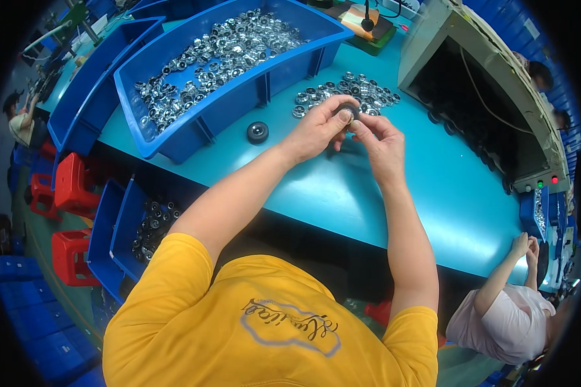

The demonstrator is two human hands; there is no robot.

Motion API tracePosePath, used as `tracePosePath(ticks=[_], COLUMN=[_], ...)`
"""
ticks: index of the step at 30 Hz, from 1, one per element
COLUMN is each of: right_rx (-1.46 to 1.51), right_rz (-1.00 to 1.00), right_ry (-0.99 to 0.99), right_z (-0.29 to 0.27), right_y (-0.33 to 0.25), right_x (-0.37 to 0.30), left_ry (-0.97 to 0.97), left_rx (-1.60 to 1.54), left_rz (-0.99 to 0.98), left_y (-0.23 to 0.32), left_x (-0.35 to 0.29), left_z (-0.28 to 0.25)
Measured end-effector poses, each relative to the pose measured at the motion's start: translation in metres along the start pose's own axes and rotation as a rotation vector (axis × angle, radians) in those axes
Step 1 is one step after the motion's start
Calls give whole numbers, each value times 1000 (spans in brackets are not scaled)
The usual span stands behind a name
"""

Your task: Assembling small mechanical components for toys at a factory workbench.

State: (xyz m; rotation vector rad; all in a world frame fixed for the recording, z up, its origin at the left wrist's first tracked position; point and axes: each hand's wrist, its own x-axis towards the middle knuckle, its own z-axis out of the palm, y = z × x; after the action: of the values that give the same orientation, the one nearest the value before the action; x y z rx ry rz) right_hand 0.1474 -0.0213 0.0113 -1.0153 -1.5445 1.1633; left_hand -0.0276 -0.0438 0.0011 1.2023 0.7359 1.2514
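Small black wheel (350, 111) pinched between both hands (348, 132).

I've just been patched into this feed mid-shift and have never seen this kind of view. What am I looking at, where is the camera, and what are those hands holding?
There is no machine arm here: a person in a yellow shirt works with bare hands. The single picture comes from a wide fisheye camera on their head, looking down, so straight edges bend near the rim. The left hand and right hand meet over a teal table, together pinching a small round black part. Just behind the hands lies a loose pile of small silvery round parts; a big blue bin to the left holds many more. One black wheel-like part sits alone by the bin. A grey box-shaped machine stands on the right. At lower right, another person works at the same table.
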Motion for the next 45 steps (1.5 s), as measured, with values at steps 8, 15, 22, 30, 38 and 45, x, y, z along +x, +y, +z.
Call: tracePosePath(ticks=[8,15,22,30,38,45], right_rx=[198,219,165,168,234,154], right_rz=[127,111,18,52,60,-28], right_ry=[-40,0,47,81,-27,0], right_z=[1,8,19,20,13,20], right_y=[-1,1,-10,-10,-1,2], right_x=[1,-3,-12,-8,-3,-6], left_ry=[34,165,275,124,123,249], left_rx=[33,238,209,98,57,97], left_rz=[22,-4,201,-34,17,77], left_y=[-6,7,3,13,5,2], left_x=[2,-2,-2,-1,0,-1], left_z=[-1,12,17,3,0,7])
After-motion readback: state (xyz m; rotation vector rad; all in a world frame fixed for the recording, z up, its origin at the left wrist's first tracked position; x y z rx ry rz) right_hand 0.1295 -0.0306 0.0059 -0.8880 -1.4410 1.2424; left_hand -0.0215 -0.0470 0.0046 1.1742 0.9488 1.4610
